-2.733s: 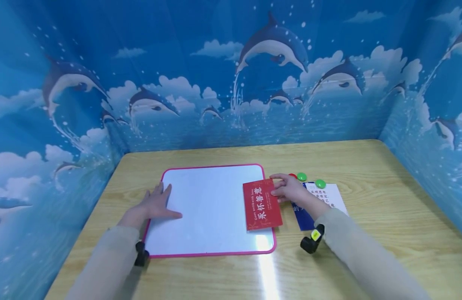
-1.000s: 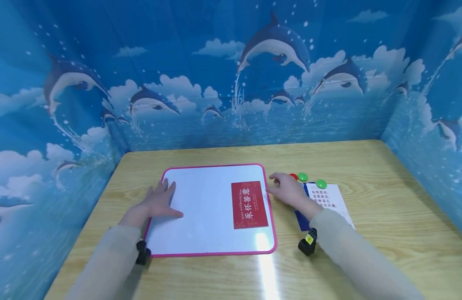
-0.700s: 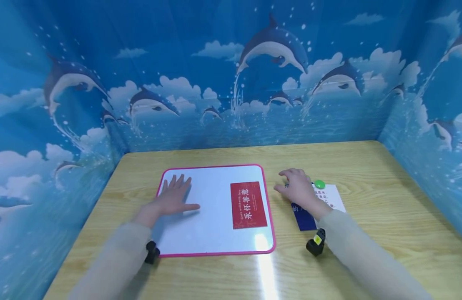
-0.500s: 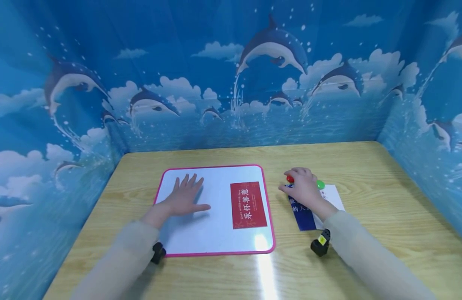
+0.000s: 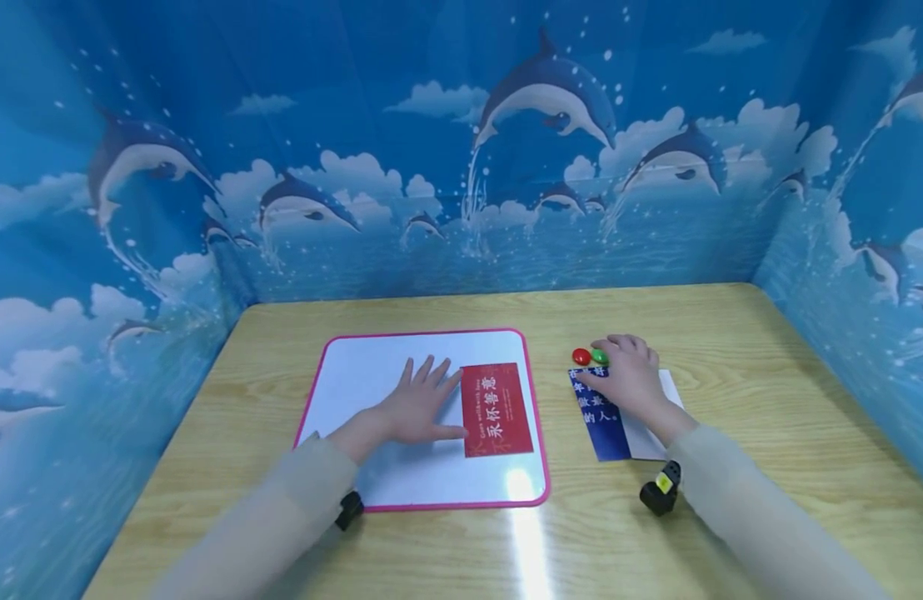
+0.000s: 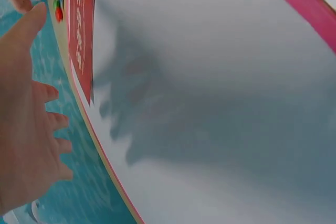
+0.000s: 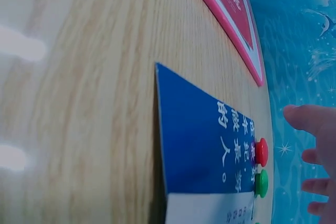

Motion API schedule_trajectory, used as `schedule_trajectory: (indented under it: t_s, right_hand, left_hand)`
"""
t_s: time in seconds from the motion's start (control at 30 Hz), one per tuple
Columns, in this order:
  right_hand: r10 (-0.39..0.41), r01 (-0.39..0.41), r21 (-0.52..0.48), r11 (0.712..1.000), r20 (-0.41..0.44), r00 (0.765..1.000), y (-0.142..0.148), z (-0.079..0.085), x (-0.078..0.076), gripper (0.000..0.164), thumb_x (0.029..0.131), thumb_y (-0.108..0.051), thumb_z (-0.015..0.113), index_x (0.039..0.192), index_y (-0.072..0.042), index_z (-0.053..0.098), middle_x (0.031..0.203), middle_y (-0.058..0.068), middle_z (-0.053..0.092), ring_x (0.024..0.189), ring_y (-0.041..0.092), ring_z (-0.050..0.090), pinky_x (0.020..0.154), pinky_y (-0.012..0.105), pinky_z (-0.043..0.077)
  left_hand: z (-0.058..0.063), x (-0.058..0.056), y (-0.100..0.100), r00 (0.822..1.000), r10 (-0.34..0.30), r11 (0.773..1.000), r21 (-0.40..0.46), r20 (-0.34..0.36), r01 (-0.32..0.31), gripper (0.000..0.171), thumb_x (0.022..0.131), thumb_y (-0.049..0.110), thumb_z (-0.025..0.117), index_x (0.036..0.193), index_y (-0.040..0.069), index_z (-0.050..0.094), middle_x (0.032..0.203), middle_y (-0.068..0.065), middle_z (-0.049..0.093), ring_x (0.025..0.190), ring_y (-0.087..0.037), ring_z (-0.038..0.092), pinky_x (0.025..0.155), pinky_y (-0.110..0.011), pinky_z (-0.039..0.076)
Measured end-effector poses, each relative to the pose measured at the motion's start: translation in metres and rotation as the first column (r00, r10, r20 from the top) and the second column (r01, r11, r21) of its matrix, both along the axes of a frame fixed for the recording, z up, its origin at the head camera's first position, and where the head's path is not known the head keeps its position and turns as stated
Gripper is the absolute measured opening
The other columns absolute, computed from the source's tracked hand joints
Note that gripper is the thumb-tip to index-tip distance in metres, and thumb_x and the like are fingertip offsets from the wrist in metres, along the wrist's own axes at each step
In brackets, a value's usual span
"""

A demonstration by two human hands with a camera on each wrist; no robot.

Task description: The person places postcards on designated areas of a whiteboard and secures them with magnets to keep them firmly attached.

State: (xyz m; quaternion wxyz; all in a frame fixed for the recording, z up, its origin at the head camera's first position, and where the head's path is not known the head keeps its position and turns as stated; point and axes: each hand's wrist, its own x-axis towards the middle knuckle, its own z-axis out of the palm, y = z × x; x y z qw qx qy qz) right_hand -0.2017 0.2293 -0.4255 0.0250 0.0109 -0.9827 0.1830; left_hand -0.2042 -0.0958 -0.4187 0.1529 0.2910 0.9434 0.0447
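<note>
My left hand point(image 5: 420, 410) is spread above the pink-rimmed whiteboard point(image 5: 356, 367), casting a shadow on it. Its fingertips overlap the left edge of a red card point(image 5: 499, 410) lying on the board's right side. Over a blue card point(image 5: 607, 435) and a white card point(image 5: 641, 437), right of the board, hovers my right hand point(image 5: 630, 379), fingers relaxed and holding nothing. Beside its fingertips sit a red magnet point(image 5: 581, 357) and a green magnet point(image 5: 600, 357), both visible in the right wrist view at the blue card's far edge. The hand hides another green magnet in the head view.
The wooden table point(image 5: 769, 400) carries everything. A blue dolphin-print curtain point(image 5: 401, 183) encloses its back and sides. Black wrist cameras hang below both sleeves. Light glares off the table in front of the board.
The red card was laid on the board and let go by the right hand, which has since moved right over the cards and magnets. The left hand slid right across the board toward the red card.
</note>
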Motion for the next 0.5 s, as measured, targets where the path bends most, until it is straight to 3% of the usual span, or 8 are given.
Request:
schedule_trajectory:
  t_s: [0.3,0.5]
  right_hand:
    - [-0.034,0.034,0.033,0.999,-0.002,0.999,0.01,-0.001,0.004,0.07,0.081,-0.036,0.069,0.135,0.001,0.044,0.138,0.031,0.037,0.13,0.051,0.024,0.105,0.068,0.015]
    - [-0.043,0.043,0.022,0.999,-0.005,0.999,0.014,-0.002,0.005,0.078,0.08,-0.036,0.07,0.14,0.002,0.036,0.138,0.031,0.036,0.129,0.052,0.025,0.105,0.068,0.014]
  left_hand:
    - [-0.009,0.004,0.032,0.997,-0.069,0.995,-0.062,0.044,0.072,0.093,0.079,0.064,0.058,0.151,0.02,0.019,0.158,-0.008,0.015,0.146,-0.033,0.009,0.117,-0.054,0.006]
    - [-0.017,0.006,0.045,0.996,-0.074,0.991,-0.106,0.058,0.08,0.09,0.08,0.064,0.055,0.151,0.023,0.019,0.158,-0.006,0.014,0.146,-0.031,0.009,0.118,-0.051,0.006]
